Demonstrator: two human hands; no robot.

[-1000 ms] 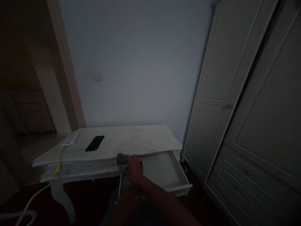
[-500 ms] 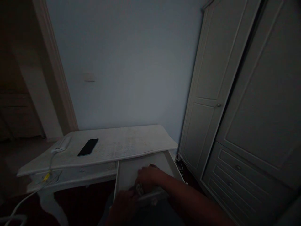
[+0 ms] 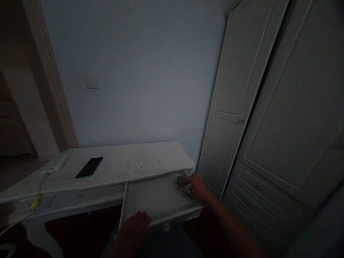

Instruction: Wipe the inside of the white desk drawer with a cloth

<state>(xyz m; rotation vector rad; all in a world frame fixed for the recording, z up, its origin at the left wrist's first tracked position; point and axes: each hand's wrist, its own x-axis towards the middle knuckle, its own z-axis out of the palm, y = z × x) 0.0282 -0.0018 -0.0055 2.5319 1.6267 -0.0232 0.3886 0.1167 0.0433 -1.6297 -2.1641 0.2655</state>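
A white drawer is pulled out of the desk front. My left hand grips its near left corner, the fingers curled over the front panel. At the drawer's right side, my right hand is closed around a crumpled grey cloth, which lies against the inner right wall near the back. The low light leaves the cloth's exact shape hard to make out.
On the white desk lie a dark phone and a white power strip with a cable and a yellow piece hanging below. A wardrobe stands close on the right.
My right hand has moved with the cloth from the drawer's front middle to its right side. My left hand now shows on the front corner. The view has shifted slightly right.
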